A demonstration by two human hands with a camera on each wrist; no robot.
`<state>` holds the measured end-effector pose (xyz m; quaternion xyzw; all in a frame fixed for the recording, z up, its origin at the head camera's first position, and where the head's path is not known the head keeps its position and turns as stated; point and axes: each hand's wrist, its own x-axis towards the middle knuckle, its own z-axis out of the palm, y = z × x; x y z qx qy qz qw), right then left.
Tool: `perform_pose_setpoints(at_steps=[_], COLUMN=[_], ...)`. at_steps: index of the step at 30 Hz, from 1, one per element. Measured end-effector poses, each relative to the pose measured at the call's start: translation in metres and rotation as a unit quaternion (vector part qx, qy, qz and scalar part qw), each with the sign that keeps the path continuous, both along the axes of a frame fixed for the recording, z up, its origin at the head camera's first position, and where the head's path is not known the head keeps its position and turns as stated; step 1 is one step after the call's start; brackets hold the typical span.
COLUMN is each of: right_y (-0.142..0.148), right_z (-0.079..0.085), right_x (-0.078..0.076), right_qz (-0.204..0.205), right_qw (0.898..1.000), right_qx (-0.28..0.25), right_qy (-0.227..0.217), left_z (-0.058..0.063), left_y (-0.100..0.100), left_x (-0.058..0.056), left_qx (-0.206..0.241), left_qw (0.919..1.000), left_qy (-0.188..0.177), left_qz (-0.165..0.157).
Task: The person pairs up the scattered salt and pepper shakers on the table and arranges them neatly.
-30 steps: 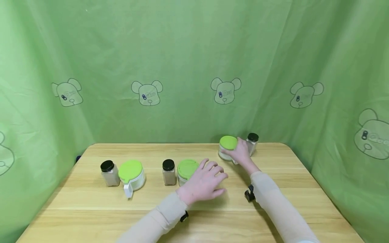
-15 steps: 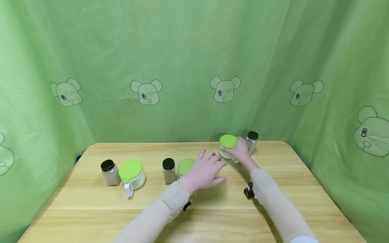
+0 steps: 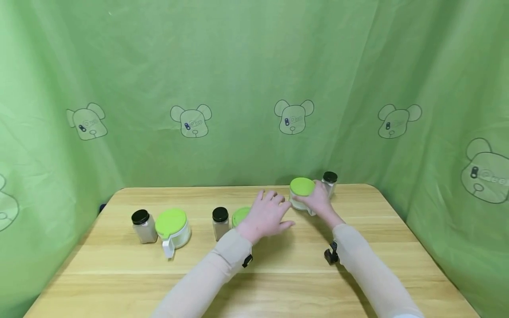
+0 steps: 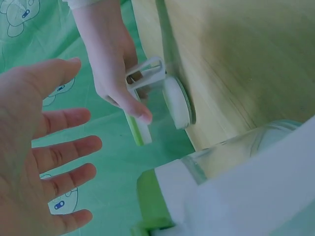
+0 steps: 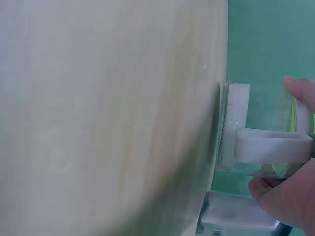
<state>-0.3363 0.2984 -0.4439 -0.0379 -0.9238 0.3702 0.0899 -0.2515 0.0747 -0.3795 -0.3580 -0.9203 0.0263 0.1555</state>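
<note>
At the back right, my right hand [image 3: 319, 199] grips a clear seasoning jar [image 5: 236, 110] with a lime-green lid [image 3: 302, 186] and a white handle [image 5: 270, 146]. Thumb and fingers lie on either side of it near the lid, and white contents show at its base. My left hand [image 3: 267, 216] hovers with spread fingers and holds nothing. Below and left of it, partly hidden by it, is a second green-lidded jar [image 3: 241, 215]; the left wrist view shows this jar [image 4: 162, 196] beside the open palm.
A black-capped square shaker [image 3: 329, 180] stands right of the gripped jar, and another shaker [image 3: 220, 223] left of the middle jar. Further left stand a third green-lidded jar [image 3: 172, 225] and shaker [image 3: 144, 226]. A green curtain [image 3: 238, 57] closes off the wooden table [image 3: 119, 291] behind.
My right hand and the jar in it have shifted slightly right, closer to the shaker there. My left hand has moved forward, away from me, over the table.
</note>
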Motion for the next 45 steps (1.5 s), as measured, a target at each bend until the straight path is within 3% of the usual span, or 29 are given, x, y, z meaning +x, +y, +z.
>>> perform_pose_setpoints(at_steps=[9,21,34,45], right_y=[0.002,0.013,0.031,0.043], right_z=[0.007,0.008,0.013,0.018], right_x=[0.015,0.038,0.062,0.085], right_qz=[0.017,0.041,0.035,0.025], right_qw=[1.000,0.998,0.999,0.999], right_qx=[0.005,0.006,0.015,0.025], right_qy=[0.022,0.054,0.031,0.023], left_z=[0.006,0.014,0.019,0.014], left_y=[0.006,0.011,0.026,0.042], left_x=[-0.009,-0.022,-0.039,-0.052], left_qx=[0.018,0.005,-0.001,-0.013], left_qw=[0.9996,0.9981,0.9964,0.9954], left_qy=[-0.009,-0.036,-0.057,-0.073], left_qz=[0.019,0.049,0.063,0.061])
